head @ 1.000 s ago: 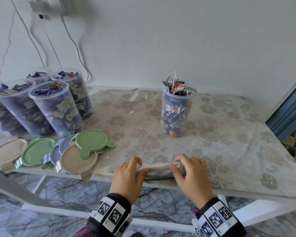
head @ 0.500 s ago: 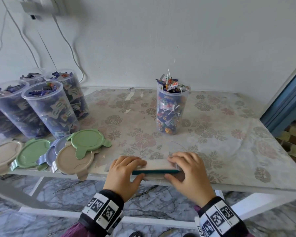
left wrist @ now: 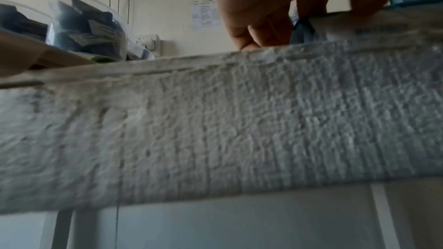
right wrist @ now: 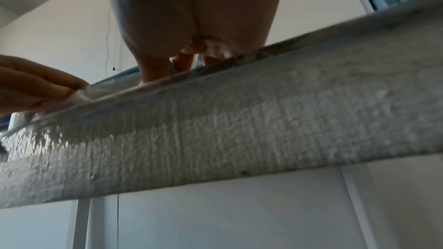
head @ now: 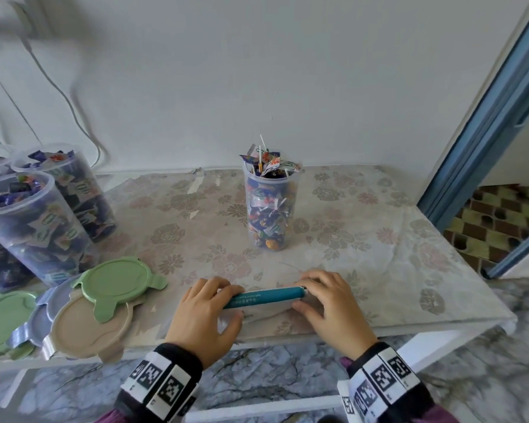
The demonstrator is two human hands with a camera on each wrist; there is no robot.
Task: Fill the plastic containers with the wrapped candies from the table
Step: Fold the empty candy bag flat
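At the near edge of the table [head: 379, 264], straight in front of the tall candy container [head: 271, 206], the flat package [head: 264, 303] between the two hands has turned since a second ago: then it showed a pale, crumpled side, half a second ago only a thin teal line, and now a full teal band with small print faces up along its far edge, the white part lying nearer the person. That looks like the empty candy bag being rolled or folded up, which would mean the filling is nearly over. No loose wrapped candies lie on the table, the tall container is heaped above its rim, and to its left the other containers [head: 40, 227] stand full and open. The left hand [head: 203, 319] grasps the package's left end, fingers curled over the teal band and thumb under the white edge. The right hand [head: 327, 300] pinches the right end the same way, fingertips on top and thumb at the near side. Both wrists hang just off the table edge, palms down. The lids [head: 104, 300] lie stacked left of the hands, not yet fitted.
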